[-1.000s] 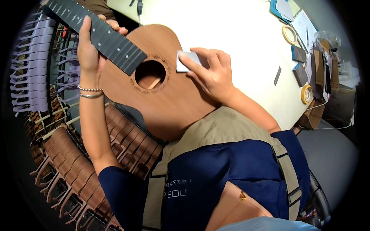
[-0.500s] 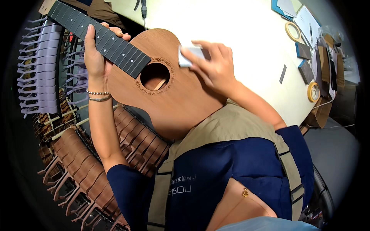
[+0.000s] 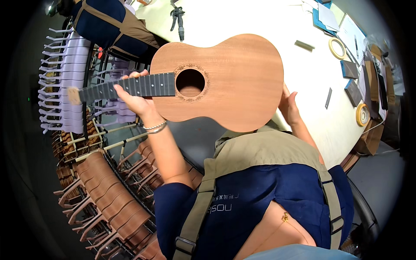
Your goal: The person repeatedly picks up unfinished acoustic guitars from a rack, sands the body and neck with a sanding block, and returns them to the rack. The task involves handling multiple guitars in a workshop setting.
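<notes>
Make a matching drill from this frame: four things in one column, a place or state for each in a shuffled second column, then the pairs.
Things:
1. left hand
2. right hand
3. roll of tape
4. rack of guitar bodies

Places or states:
A. lies flat on the white table, near the far right edge
B. wrapped around the dark fretboard
C. stands below the table, at the person's left
D. at the lower rim of the ukulele body, partly hidden behind it

Pairs: 1-B, 2-D, 3-A, 4-C
</notes>
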A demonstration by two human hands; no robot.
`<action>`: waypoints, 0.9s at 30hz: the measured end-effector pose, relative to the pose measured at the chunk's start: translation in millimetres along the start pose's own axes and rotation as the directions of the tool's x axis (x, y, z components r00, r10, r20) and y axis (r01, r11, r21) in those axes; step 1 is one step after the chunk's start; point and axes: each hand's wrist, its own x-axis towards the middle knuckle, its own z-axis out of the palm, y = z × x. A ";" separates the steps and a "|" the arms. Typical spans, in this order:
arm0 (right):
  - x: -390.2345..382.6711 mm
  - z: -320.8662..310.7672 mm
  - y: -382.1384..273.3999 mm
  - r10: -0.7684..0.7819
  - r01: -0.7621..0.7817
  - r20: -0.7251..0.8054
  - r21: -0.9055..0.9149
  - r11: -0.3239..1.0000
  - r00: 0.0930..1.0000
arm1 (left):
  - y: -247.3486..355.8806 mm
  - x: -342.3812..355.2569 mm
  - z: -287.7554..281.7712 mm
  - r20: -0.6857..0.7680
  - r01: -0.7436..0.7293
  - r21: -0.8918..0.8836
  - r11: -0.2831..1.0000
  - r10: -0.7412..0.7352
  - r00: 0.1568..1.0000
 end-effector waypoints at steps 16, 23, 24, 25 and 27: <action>9.6 -22.3 -57.0 0.329 -0.354 -0.234 -0.076 0.932 0.915 | -20.2 -52.8 -1.2 -0.069 0.076 0.142 0.987 -0.066 0.995; 5.2 -30.6 -39.4 0.403 -0.419 -0.262 -0.008 0.908 0.877 | -10.9 -62.3 2.2 -0.065 0.067 0.179 0.982 -0.056 0.996; 5.3 -31.7 -38.0 0.407 -0.422 -0.263 -0.001 0.906 0.875 | -10.1 -63.7 3.5 -0.060 0.063 0.187 0.980 -0.053 0.997; 5.1 -33.6 -36.3 0.412 -0.425 -0.265 0.007 0.905 0.872 | -8.8 -65.0 4.9 -0.054 0.060 0.194 0.979 -0.050 0.997; 4.0 -46.3 -29.9 0.379 -0.373 -0.187 0.067 0.925 0.906 | -3.5 -65.7 11.4 0.023 0.015 0.251 0.968 -0.021 1.000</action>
